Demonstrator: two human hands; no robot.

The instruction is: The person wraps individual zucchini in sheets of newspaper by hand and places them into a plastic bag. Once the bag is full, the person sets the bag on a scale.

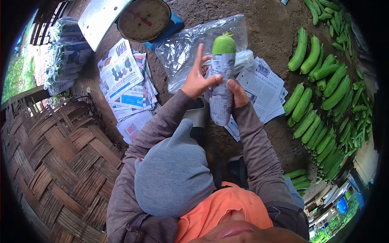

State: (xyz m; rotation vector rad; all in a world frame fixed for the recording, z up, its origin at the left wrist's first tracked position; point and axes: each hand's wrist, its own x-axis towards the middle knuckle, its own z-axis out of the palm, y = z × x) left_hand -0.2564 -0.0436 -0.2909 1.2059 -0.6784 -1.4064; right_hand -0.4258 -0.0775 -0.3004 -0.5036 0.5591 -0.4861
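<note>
A green gourd [224, 45] is wrapped in newspaper [221, 103], its green stem end bare at the top. My left hand [199, 77] has its thumb on the paper, with the index finger raised and the other fingers partly behind the roll. From the other side, my right hand [238, 92] grips the wrapped gourd, its thumb on the paper. Behind it, clear plastic bags [178, 56] lie on the ground. Newspaper sheets [262, 83] are spread just right of the roll, and a further newspaper pile [121, 77] lies to the left.
Rows of green gourds [334, 85] cover the ground at the right. A round-faced scale [144, 20] stands at the top beside a white board [99, 20]. Wrapped bundles [69, 52] are at the upper left, above a woven bamboo surface [60, 162].
</note>
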